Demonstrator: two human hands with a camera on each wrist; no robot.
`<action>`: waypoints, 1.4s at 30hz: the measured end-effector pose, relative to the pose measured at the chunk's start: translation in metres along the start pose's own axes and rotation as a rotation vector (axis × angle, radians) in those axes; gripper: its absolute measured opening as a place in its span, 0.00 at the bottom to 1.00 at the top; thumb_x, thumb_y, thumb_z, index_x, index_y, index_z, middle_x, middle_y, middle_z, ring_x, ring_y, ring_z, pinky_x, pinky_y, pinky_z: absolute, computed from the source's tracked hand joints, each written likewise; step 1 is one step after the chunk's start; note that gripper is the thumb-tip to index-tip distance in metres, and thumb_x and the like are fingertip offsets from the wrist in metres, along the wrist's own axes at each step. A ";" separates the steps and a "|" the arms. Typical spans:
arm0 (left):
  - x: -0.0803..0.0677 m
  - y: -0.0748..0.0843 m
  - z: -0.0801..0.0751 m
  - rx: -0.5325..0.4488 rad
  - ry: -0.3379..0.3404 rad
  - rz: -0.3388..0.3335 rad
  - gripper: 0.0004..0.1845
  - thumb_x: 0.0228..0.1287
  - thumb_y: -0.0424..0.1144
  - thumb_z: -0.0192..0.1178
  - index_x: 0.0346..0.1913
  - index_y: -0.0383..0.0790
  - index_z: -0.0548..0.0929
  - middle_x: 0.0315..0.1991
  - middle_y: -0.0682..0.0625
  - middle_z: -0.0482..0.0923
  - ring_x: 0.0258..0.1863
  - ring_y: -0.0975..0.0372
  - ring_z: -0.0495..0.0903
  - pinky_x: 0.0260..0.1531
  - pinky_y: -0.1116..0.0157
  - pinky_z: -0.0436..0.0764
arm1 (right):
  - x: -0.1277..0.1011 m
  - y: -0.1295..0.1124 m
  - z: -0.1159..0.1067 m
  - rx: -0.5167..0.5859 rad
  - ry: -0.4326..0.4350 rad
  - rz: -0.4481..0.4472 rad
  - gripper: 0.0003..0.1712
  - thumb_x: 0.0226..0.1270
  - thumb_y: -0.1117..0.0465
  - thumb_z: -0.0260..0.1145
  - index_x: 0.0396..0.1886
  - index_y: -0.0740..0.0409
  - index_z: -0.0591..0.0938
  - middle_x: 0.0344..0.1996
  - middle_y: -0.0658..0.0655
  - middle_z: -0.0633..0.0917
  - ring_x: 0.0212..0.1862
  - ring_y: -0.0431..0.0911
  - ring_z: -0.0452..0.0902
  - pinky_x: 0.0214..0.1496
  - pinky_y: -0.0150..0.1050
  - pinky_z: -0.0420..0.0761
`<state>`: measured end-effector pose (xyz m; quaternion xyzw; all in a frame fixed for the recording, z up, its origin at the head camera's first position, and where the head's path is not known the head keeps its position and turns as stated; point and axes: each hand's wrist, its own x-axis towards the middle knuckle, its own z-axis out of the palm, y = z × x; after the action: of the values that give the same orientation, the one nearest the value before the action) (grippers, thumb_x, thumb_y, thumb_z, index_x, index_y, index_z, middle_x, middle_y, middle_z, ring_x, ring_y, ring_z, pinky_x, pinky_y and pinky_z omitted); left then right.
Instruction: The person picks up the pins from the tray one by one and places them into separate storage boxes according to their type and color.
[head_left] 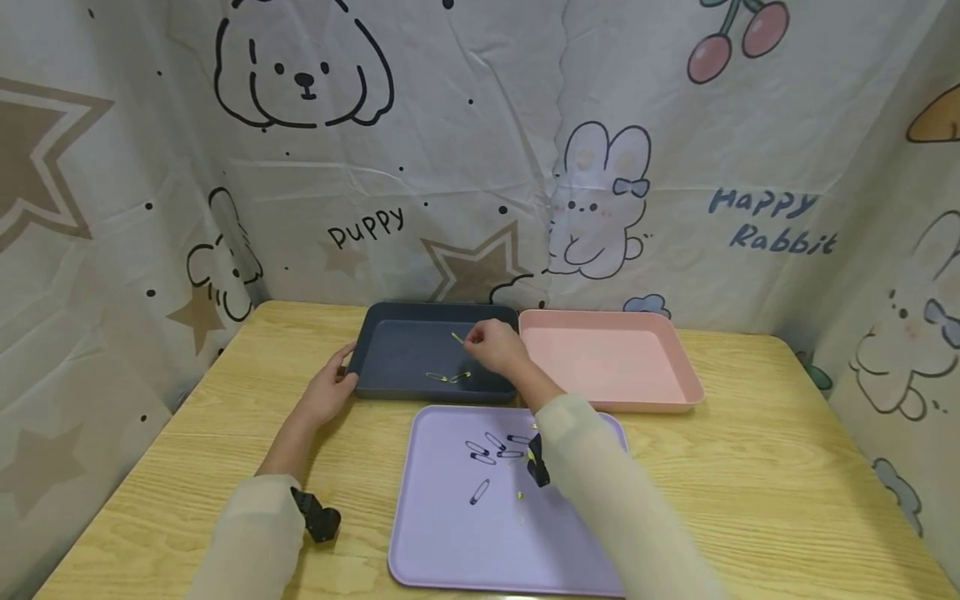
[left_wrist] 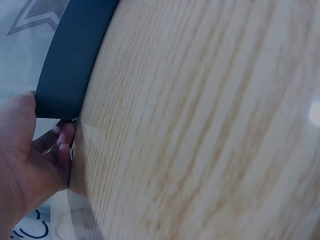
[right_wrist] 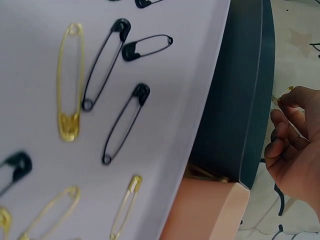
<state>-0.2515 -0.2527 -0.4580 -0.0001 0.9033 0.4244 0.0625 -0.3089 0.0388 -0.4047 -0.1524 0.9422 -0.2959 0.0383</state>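
**Gold safety pin [head_left: 457, 337] pinched over the dark tray [head_left: 405, 346]**

I count one pin in the right hand [head_left: 491, 346], held at the fingertips above the dark tray, a slim, straight gold end poking out past them. Two more gold pins [head_left: 443, 379] lie on that tray's floor, their ends close together. The left hand [head_left: 326, 392] grips the tray's left end.

My head feed gives me six black pins [head_left: 480, 492] on the lavender tray [head_left: 442, 542], five bunched and one apart toward the front. The right sleeve [head_left: 600, 475] covers part of that tray, leaving only bits of gold beside it. My right-wrist feed shows at least three gold pins there among the black ones, each a long loop; the largest has a coil at one end and a shiny clasp at the other. The held pin is just a glint in that feed. On the left-wrist feed I get the thumb at the rim and fingers curled by the base.

Three trays in all: the pink tray [head_left: 600, 358] stands right beside the dark one. Under them is a wood-grain table [head_left: 750, 467]; a printed cloth [head_left: 450, 183] hangs behind.
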 end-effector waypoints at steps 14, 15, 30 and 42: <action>-0.001 -0.001 -0.001 -0.020 0.002 0.010 0.31 0.71 0.39 0.39 0.75 0.46 0.46 0.63 0.29 0.62 0.60 0.42 0.66 0.52 0.50 0.69 | 0.004 0.003 0.019 -0.007 -0.019 0.047 0.10 0.64 0.56 0.59 0.35 0.55 0.84 0.33 0.52 0.84 0.28 0.43 0.73 0.35 0.36 0.73; -0.001 -0.001 -0.001 -0.019 0.002 0.012 0.31 0.71 0.39 0.39 0.75 0.46 0.46 0.63 0.29 0.62 0.60 0.42 0.66 0.52 0.49 0.69 | 0.004 0.003 0.020 -0.007 -0.015 0.049 0.10 0.64 0.56 0.59 0.35 0.55 0.84 0.33 0.51 0.84 0.28 0.43 0.73 0.35 0.36 0.73; 0.000 -0.003 0.000 -0.016 -0.006 -0.002 0.32 0.70 0.40 0.39 0.75 0.48 0.45 0.64 0.30 0.61 0.61 0.43 0.64 0.52 0.49 0.68 | 0.002 0.003 0.034 -0.020 0.030 0.066 0.12 0.65 0.55 0.59 0.43 0.53 0.82 0.29 0.51 0.83 0.25 0.42 0.74 0.28 0.35 0.70; -0.001 -0.002 0.001 -0.018 -0.002 0.002 0.32 0.70 0.39 0.39 0.75 0.47 0.45 0.64 0.30 0.61 0.62 0.42 0.64 0.55 0.47 0.68 | -0.003 0.010 0.029 0.032 0.017 0.057 0.11 0.63 0.55 0.61 0.43 0.53 0.82 0.33 0.51 0.83 0.32 0.43 0.75 0.37 0.38 0.74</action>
<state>-0.2507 -0.2533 -0.4600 0.0005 0.8995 0.4324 0.0629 -0.3043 0.0318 -0.4340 -0.1224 0.9415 -0.3112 0.0410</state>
